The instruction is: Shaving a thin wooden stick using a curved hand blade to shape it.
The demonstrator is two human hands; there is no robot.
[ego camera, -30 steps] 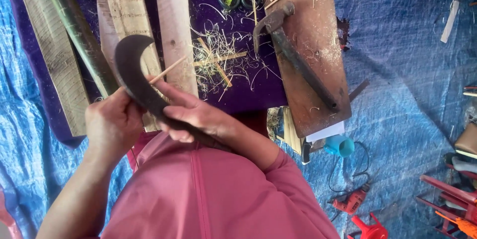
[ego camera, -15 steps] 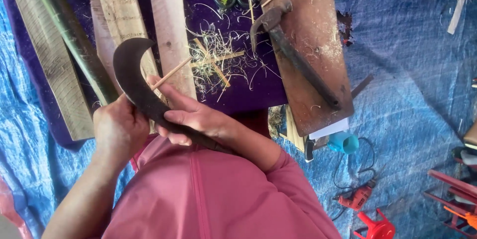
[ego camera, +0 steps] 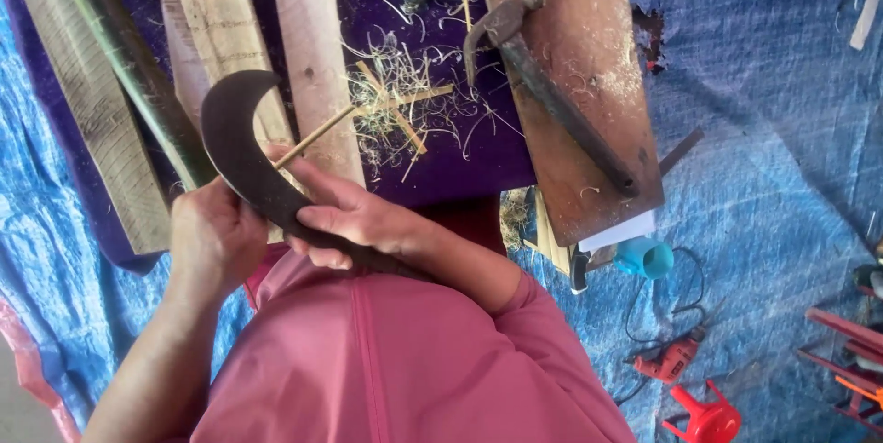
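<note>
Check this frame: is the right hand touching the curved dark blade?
Touching. The head view shows the right hand wrapped over the curved dark blade, fingers on its lower part.

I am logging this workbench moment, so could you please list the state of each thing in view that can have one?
Dark curved sickle blade: gripped by right hand.
Thin bamboo strip: pressed against the blade, left hand beside it.
Dark hooked knife: lying unheld on brown board.
Orange power drill: lying on blue tarp.

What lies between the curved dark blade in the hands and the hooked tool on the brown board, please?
In the head view, between the curved blade and the hooked tool stand a pale wooden plank, crossed thin sticks and curly shavings on purple cloth.
</note>
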